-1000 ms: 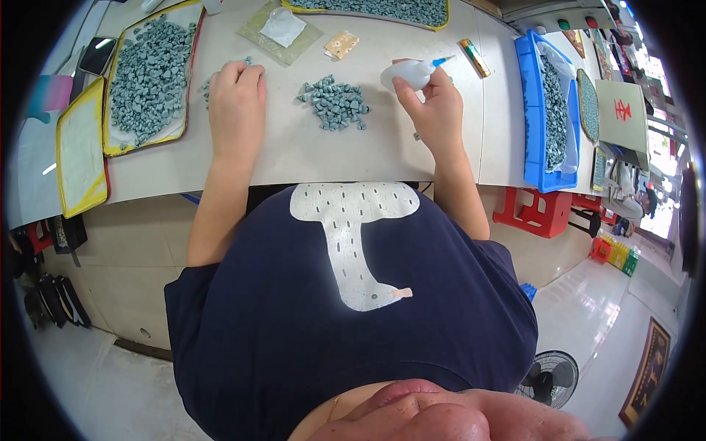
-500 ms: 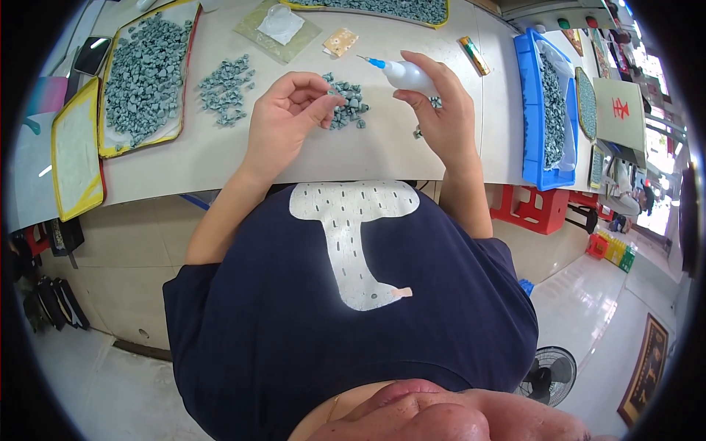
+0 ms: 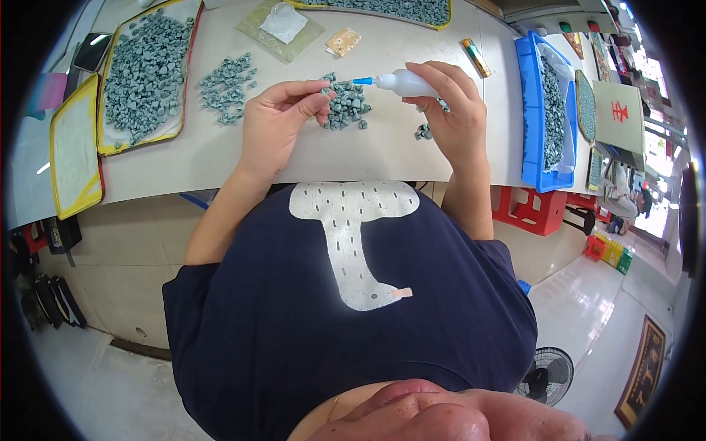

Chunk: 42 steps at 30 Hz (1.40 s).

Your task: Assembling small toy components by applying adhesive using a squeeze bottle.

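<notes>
My left hand (image 3: 273, 126) is raised over the table, thumb and index finger pinched on a small grey-green stone (image 3: 326, 92), which the fingertips partly hide. In my right hand (image 3: 460, 110) lies a white squeeze bottle (image 3: 407, 83), held on its side with fingers and thumb around it. Its blue needle tip (image 3: 362, 81) points left at the pinched fingertips; I cannot tell whether the needle touches the stone. Just beyond and between both hands sits a small pile of grey-green stones (image 3: 349, 106). A few more stones (image 3: 423, 132) lie beside my right hand, partly covered by it.
Loose stones (image 3: 224, 88) are spread left of my left hand. Further left stand a stone-filled tray (image 3: 193, 40), a yellow-edged board (image 3: 76, 147) and a phone (image 3: 93, 53). A blue bin (image 3: 532, 132) is at the right. A patterned packet (image 3: 343, 42) and a small tube (image 3: 476, 57) lie farther back.
The bottle has swung level and come closer to my left fingertips, its tip now beside them. My right hand has shifted slightly right and nearer. My left hand has moved slightly left, still pinching.
</notes>
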Each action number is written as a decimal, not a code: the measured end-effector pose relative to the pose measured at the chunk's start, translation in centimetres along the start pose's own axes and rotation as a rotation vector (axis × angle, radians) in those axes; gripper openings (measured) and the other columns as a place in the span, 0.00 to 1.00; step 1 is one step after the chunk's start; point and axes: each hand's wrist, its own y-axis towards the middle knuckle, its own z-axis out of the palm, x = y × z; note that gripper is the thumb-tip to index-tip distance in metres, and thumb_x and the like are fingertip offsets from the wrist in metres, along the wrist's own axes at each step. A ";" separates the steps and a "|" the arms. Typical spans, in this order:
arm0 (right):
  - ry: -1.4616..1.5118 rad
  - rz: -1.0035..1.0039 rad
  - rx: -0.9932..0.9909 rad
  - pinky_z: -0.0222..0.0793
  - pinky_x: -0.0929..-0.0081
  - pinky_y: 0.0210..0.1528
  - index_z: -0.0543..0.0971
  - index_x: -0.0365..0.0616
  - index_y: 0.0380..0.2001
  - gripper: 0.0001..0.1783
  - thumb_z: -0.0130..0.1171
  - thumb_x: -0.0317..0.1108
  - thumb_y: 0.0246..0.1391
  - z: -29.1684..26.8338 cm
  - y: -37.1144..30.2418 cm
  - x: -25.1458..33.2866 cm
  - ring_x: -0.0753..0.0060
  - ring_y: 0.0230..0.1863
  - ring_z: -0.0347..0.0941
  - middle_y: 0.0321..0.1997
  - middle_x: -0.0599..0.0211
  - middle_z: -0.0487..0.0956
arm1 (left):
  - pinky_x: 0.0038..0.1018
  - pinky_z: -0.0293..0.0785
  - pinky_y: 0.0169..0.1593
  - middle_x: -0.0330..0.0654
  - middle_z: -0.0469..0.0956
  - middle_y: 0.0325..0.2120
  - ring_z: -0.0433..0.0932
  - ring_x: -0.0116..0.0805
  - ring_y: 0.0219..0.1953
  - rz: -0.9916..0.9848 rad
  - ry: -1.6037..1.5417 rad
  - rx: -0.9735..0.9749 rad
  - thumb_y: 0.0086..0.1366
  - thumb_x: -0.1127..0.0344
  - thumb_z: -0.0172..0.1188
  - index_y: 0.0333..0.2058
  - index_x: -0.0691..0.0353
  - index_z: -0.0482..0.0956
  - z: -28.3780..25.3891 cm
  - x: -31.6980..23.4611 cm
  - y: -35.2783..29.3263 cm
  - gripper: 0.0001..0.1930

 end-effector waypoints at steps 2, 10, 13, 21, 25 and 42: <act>-0.017 -0.019 -0.005 0.73 0.73 0.37 0.80 0.45 0.41 0.22 0.68 0.23 0.37 -0.1 0.0 0.1 0.65 0.37 0.75 0.39 0.63 0.79 | 0.23 0.77 0.38 0.49 0.80 0.34 0.77 0.29 0.30 -0.015 -0.036 -0.003 0.61 0.77 0.57 0.43 0.73 0.75 0.1 0.0 0.0 0.11; -0.160 -0.086 -0.019 0.66 0.73 0.39 0.81 0.49 0.39 0.22 0.69 0.25 0.34 -0.3 0.4 0.8 0.67 0.36 0.75 0.36 0.70 0.80 | 0.24 0.77 0.39 0.49 0.80 0.35 0.78 0.29 0.31 -0.038 0.000 -0.012 0.63 0.77 0.55 0.40 0.73 0.75 0.7 -0.5 0.0 0.08; -0.214 -0.111 -0.032 0.64 0.73 0.40 0.81 0.50 0.38 0.21 0.68 0.25 0.33 -0.6 0.5 1.2 0.69 0.36 0.75 0.34 0.72 0.80 | 0.23 0.77 0.39 0.48 0.80 0.34 0.77 0.29 0.31 0.017 0.093 0.014 0.63 0.77 0.54 0.40 0.73 0.75 0.7 -0.5 -0.2 0.07; -0.291 -0.146 -0.054 0.63 0.74 0.42 0.82 0.54 0.36 0.23 0.65 0.23 0.30 -0.7 0.9 1.7 0.71 0.37 0.75 0.34 0.75 0.80 | 0.22 0.75 0.38 0.46 0.79 0.32 0.76 0.27 0.30 0.092 0.162 0.026 0.64 0.77 0.53 0.39 0.73 0.74 0.6 -0.5 -0.5 0.06; -0.325 -0.160 -0.057 0.62 0.75 0.42 0.82 0.55 0.35 0.23 0.64 0.22 0.29 -0.6 0.9 1.7 0.72 0.38 0.75 0.34 0.76 0.80 | 0.21 0.75 0.38 0.45 0.79 0.32 0.76 0.27 0.30 0.097 0.187 0.034 0.64 0.77 0.53 0.39 0.73 0.74 0.4 -0.4 -0.5 0.06; 0.178 0.245 -0.178 0.64 0.79 0.37 0.80 0.45 0.39 0.17 0.68 0.25 0.42 1.7 0.3 -1.9 0.79 0.37 0.73 0.34 0.74 0.80 | 0.19 0.73 0.37 0.42 0.79 0.31 0.74 0.24 0.30 0.080 0.162 0.023 0.64 0.75 0.55 0.39 0.72 0.73 0.2 -0.3 -0.4 0.07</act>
